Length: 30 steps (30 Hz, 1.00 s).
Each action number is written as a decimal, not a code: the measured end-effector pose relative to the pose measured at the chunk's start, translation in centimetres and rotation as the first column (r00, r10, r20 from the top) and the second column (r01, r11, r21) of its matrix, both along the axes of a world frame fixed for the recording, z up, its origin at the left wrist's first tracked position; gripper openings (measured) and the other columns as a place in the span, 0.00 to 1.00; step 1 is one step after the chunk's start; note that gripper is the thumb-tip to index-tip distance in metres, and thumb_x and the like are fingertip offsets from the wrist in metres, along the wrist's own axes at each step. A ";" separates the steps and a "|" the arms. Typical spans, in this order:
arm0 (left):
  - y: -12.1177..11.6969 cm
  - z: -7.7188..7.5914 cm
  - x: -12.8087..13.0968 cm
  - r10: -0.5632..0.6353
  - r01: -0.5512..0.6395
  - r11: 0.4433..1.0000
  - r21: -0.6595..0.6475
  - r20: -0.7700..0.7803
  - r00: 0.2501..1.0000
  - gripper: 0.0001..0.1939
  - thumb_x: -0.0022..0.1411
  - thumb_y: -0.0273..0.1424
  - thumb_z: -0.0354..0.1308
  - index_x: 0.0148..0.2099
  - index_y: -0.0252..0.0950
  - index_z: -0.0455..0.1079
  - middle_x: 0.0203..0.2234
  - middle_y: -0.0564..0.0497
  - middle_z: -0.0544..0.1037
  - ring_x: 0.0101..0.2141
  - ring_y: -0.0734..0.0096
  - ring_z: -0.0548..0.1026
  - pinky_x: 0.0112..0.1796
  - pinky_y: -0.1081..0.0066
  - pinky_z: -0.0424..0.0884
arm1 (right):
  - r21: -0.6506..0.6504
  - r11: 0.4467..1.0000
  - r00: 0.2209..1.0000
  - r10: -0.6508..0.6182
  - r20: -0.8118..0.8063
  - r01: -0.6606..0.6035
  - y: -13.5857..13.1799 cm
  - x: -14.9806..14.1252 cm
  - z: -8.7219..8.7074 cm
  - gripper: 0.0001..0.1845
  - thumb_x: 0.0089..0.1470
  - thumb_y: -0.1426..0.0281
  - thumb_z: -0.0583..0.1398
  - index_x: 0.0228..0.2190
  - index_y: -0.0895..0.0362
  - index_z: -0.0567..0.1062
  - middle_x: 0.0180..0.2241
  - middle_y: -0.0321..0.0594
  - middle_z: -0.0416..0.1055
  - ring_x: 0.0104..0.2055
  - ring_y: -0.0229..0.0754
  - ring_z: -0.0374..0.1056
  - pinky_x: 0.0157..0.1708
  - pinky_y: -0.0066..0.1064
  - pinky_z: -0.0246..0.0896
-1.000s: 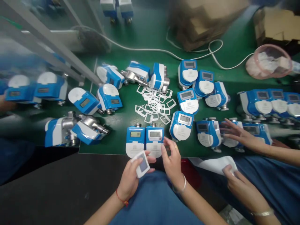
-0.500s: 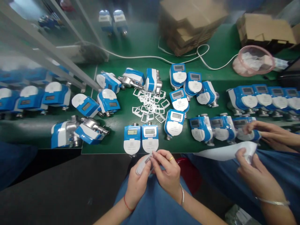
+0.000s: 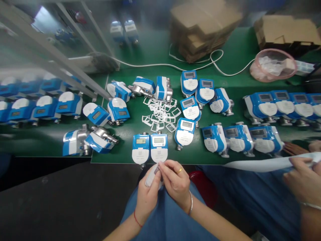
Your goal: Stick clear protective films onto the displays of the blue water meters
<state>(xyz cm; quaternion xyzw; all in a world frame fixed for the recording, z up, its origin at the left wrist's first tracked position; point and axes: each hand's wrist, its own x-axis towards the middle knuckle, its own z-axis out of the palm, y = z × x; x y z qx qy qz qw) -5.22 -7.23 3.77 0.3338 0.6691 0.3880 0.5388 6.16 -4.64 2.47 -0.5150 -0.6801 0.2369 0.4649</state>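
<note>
In front of my lap, my left hand [image 3: 147, 197] is closed around a small stack of white label sheets [image 3: 150, 178], thumb on top. My right hand [image 3: 176, 183], with a ring on one finger, pinches the upper corner of the same stack; its fingertips partly hide that spot. Just beyond, two blue and white water meters stand side by side at the table edge: the left meter [image 3: 140, 149] and the right meter [image 3: 159, 148], both displays facing up. Behind them lies a pile of thin white rectangular frames [image 3: 160, 113].
Several more meters lie left [image 3: 96, 113] and right [image 3: 185, 131] of the pile, with further rows at both sides. Cardboard [image 3: 200, 26], a white cable [image 3: 150, 64] and a pink basket [image 3: 253, 72] are behind. A co-worker's hand [image 3: 301, 180] holds a white sheet at right.
My view has shifted slightly. Both my hands stay at the stack, fingers moving a little. The co-worker's hands have moved right, away from the nearest row of meters, with the white sheet.
</note>
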 end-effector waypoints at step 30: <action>1.4 -0.5 -0.2 0.016 -0.015 0.999 -0.029 0.011 1.000 0.20 0.60 0.42 0.57 0.48 0.33 0.75 0.45 0.42 0.80 0.45 0.57 0.77 0.48 0.64 0.71 | 0.029 0.997 0.997 0.076 0.031 -0.076 1.6 0.2 -1.3 0.18 0.59 0.79 0.56 0.48 0.55 0.76 0.36 0.46 0.74 0.38 0.42 0.73 0.39 0.32 0.74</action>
